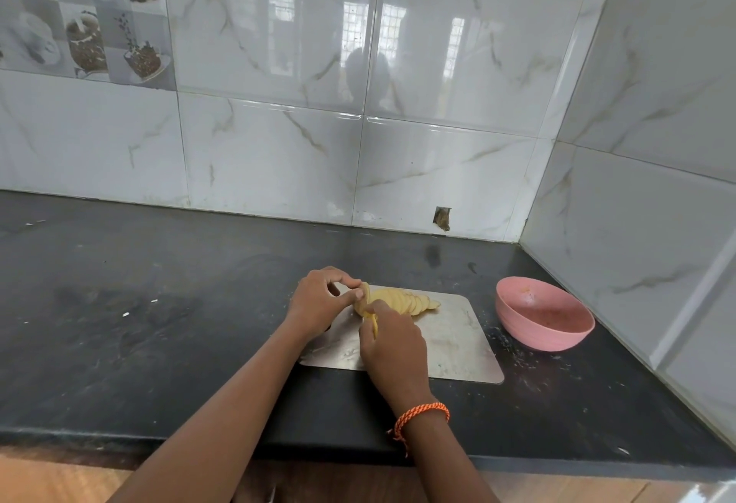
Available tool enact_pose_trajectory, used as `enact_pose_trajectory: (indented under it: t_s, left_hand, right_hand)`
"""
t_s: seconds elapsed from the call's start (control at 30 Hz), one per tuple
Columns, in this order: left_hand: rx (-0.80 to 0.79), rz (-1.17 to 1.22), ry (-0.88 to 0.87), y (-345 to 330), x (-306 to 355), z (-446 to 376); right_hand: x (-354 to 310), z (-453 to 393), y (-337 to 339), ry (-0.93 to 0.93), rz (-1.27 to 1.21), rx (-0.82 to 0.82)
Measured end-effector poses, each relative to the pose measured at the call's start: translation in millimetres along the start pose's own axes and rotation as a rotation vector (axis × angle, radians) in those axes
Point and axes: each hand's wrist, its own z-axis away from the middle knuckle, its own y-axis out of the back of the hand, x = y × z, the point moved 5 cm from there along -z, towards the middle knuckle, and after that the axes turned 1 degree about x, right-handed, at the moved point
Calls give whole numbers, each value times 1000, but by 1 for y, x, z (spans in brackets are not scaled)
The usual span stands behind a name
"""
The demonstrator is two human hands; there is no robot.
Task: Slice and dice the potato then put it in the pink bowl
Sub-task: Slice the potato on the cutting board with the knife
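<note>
low in the middle of the frame, the left hand (pixel 318 299) pinches the left end of the sliced potato (pixel 392 301) with thumb and forefinger. the right hand (pixel 392 347), an orange band (pixel 423 415) on its wrist, curls its fingers around a slice at the potato's near side. the slices lie fanned toward the right on a metal board (pixel 454 339). the board rests on the dark counter (pixel 159 323). right of the board, apart from it, sits the pink bowl (pixel 543 319), close to the tiled corner wall (pixel 458 104).
</note>
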Motion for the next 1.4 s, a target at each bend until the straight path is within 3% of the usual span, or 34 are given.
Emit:
enact_pose_trajectory:
  t_s: [0.37, 0.67, 0.87, 1.0, 1.4]
  left_hand:
    - [-22, -84, 29, 0, 13, 10]
    - [9, -8, 110, 7, 19, 13]
    - [-104, 84, 108, 6, 13, 8]
    - [-242, 70, 47, 1, 8, 10]
    - [-167, -148, -69, -4, 20, 13]
  right_hand:
    - [-4, 1, -1, -2, 95, -27]
    - [3, 2, 5, -136, 44, 18]
    - [1, 2, 2, -138, 78, 9]
    - [-4, 3, 4, -77, 120, 2]
    - [-7, 12, 9, -23, 168, -4]
